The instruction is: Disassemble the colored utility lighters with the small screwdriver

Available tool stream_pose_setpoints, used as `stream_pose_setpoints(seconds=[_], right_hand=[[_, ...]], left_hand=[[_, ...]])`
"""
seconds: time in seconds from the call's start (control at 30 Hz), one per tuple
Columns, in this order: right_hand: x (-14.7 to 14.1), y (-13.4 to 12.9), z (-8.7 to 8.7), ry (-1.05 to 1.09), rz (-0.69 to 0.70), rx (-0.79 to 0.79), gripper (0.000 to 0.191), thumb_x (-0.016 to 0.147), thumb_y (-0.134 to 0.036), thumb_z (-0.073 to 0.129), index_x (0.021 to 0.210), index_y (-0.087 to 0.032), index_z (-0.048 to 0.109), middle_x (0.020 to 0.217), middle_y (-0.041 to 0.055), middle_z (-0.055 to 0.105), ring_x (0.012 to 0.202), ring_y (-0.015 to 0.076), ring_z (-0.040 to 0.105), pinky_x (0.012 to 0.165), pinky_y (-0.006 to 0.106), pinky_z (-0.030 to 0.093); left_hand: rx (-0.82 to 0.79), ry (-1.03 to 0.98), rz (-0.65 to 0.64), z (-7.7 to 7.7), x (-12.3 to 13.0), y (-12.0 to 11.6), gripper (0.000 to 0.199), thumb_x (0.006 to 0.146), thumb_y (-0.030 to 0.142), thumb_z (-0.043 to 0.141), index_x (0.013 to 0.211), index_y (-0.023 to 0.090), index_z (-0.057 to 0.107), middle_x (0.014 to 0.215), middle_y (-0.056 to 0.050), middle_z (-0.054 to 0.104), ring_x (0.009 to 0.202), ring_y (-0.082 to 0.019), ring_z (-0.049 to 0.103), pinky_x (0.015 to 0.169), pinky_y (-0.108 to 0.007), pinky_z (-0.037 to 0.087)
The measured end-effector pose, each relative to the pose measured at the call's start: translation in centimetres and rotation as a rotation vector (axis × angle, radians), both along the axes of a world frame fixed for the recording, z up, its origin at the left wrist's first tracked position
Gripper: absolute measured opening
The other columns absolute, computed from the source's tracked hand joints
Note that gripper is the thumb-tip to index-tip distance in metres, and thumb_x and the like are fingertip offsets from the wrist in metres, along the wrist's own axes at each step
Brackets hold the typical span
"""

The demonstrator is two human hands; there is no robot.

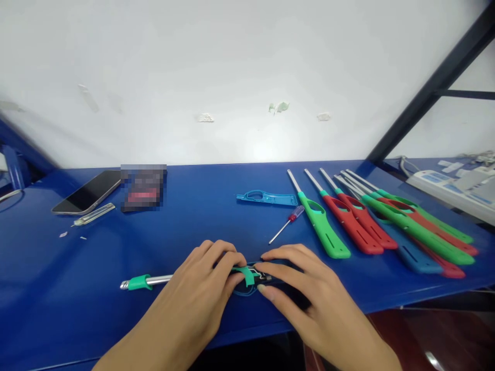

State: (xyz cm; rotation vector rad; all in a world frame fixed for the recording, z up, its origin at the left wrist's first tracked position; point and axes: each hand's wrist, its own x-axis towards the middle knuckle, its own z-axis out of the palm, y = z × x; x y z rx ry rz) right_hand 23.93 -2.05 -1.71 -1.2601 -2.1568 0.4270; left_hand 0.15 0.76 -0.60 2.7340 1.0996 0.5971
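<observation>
Two bare hands at an opened lighter (159, 280), near the counter's (193, 206) front edge.
The left hand's (204, 293) grip is closed, thumb and index finger pinching the green piece (249, 277); the right hand's (313, 288) thumb and fingertips stand slightly parted at the thin wire (253, 270), and whether that grip clamps anything I cannot tell. The lighter should handle as light, its shell stiff and smooth, the wire easily bent: best held by the shell's sides, leaving the wire unpressed.
</observation>
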Motion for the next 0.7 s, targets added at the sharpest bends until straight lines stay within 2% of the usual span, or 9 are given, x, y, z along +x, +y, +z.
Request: stream_pose_setpoints(seconds=[0.13, 0.2, 0.3, 0.47, 0.6, 0.7], right_hand=[[0.0, 0.0, -0.1, 0.025, 0.000, -0.002, 0.023, 0.106, -0.032, 0.068, 0.128, -0.033, 0.075, 0.126, 0.0028, 0.073, 0.120, 0.0247, 0.065, 0.105, 0.044, 0.056], [0.0, 0.0, -0.1, 0.041, 0.008, -0.014, 0.024, 0.104, -0.030, 0.071, 0.127, -0.033, 0.075, 0.124, 0.0025, 0.074, 0.118, 0.0245, 0.065, 0.104, 0.043, 0.056], [0.0, 0.1, 0.0, 0.049, 0.035, -0.006, 0.023, 0.103, -0.026, 0.072, 0.124, -0.033, 0.076, 0.120, 0.0021, 0.074, 0.112, 0.0240, 0.066, 0.099, 0.041, 0.056], [0.1, 0.3, 0.0, 0.056, 0.063, 0.007, 0.018, 0.105, -0.026, 0.070, 0.120, -0.032, 0.077, 0.114, 0.0017, 0.074, 0.102, 0.0218, 0.067, 0.093, 0.040, 0.054], [0.2, 0.2, -0.2, 0.057, 0.066, 0.024, 0.021, 0.105, -0.024, 0.069, 0.122, -0.032, 0.076, 0.114, 0.0016, 0.073, 0.100, 0.0211, 0.067, 0.092, 0.040, 0.053], [0.2, 0.1, -0.2, 0.047, 0.063, 0.032, 0.021, 0.105, -0.024, 0.070, 0.123, -0.031, 0.077, 0.111, 0.0014, 0.073, 0.098, 0.0210, 0.068, 0.092, 0.042, 0.054]], left_hand=[[0.009, -0.015, 0.046, 0.0, 0.3, -0.6, 0.024, 0.113, 0.017, 0.038, 0.121, 0.022, 0.060, 0.120, -0.007, 0.067, 0.108, -0.027, 0.063, 0.102, -0.052, 0.053], [-0.012, -0.026, 0.067, -0.1, 0.3, -1.0, 0.019, 0.112, 0.029, 0.046, 0.124, 0.023, 0.059, 0.121, -0.008, 0.066, 0.110, -0.030, 0.062, 0.102, -0.055, 0.053], [-0.029, -0.027, 0.084, -0.6, 0.1, -1.2, 0.027, 0.107, 0.041, 0.062, 0.126, 0.024, 0.056, 0.124, -0.009, 0.064, 0.113, -0.033, 0.060, 0.101, -0.059, 0.053], [-0.037, -0.016, 0.080, -1.0, 0.2, -1.1, 0.016, 0.107, 0.030, 0.062, 0.119, 0.023, 0.055, 0.119, -0.008, 0.062, 0.110, -0.032, 0.060, 0.099, -0.061, 0.053], [-0.002, -0.032, 0.094, -0.5, 0.2, -1.5, 0.026, 0.105, 0.038, 0.063, 0.125, 0.023, 0.055, 0.126, -0.011, 0.062, 0.117, -0.035, 0.060, 0.101, -0.061, 0.054], [-0.025, -0.034, 0.092, -0.1, 0.1, -1.8, 0.022, 0.107, 0.035, 0.057, 0.127, 0.024, 0.056, 0.128, -0.010, 0.062, 0.119, -0.034, 0.061, 0.101, -0.059, 0.056]])
